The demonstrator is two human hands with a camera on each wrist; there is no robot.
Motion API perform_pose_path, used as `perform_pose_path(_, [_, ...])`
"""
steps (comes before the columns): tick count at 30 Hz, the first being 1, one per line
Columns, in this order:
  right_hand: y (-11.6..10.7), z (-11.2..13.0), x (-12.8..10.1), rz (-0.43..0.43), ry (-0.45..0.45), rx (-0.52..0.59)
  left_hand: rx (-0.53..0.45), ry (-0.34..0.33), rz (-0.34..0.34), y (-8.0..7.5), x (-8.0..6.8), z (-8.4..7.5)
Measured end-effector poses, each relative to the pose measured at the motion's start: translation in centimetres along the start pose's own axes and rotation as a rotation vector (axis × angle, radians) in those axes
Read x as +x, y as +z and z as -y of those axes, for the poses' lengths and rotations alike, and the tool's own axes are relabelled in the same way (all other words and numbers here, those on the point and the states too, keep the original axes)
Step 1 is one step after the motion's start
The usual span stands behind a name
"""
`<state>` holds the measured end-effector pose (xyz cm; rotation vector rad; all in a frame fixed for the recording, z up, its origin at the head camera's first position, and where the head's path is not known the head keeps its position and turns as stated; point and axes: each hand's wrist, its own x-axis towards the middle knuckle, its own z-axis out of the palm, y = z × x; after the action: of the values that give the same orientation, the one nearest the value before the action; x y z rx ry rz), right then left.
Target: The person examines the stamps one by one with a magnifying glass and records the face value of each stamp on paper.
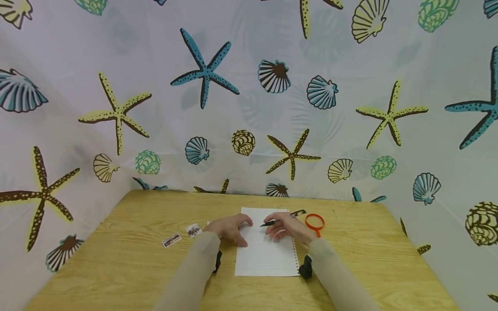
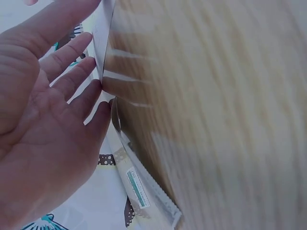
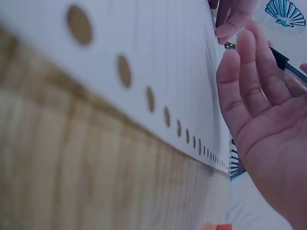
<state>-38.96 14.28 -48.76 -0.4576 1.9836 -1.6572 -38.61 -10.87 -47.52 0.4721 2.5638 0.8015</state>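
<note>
A white lined sheet of paper (image 1: 266,259) with a row of punched holes down its right side lies on the table in the head view. Faint writing shows near its upper part. My right hand (image 1: 289,228) is over the sheet and holds a black pen (image 1: 298,213), its tip pointing left toward the writing. In the right wrist view the pen (image 3: 288,64) passes behind the fingers. My left hand (image 1: 229,228) rests at the paper's left edge, fingers fairly straight, as the left wrist view shows. A small picture with a toothed edge (image 2: 156,196) lies by its little finger.
Two small pictures lie left of the left hand, a nearer one (image 1: 171,240) and another (image 1: 193,230). A red-rimmed magnifying glass (image 1: 314,221) lies beside the right hand. Behind the wooden table (image 1: 128,259) hangs a cloth (image 1: 241,108) printed with starfish and shells.
</note>
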Motion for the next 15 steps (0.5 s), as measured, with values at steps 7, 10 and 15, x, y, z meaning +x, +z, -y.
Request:
perform_pose_path(7, [-0.04, -0.24, 0.35, -0.048, -0.02, -0.058, -0.014, 0.019, -0.001, 0.16, 0.01, 0.28])
perform_pose_path(10, [-0.02, -0.41, 0.58, -0.11, -0.033, -0.116, -0.031, 0.018, -0.002, 0.22, 0.09, 0.37])
perform_pose_path(15, [0.06, -0.63, 0.92, -0.16, -0.013, -0.16, -0.038, 0.02, -0.007, 0.23, 0.17, 0.4])
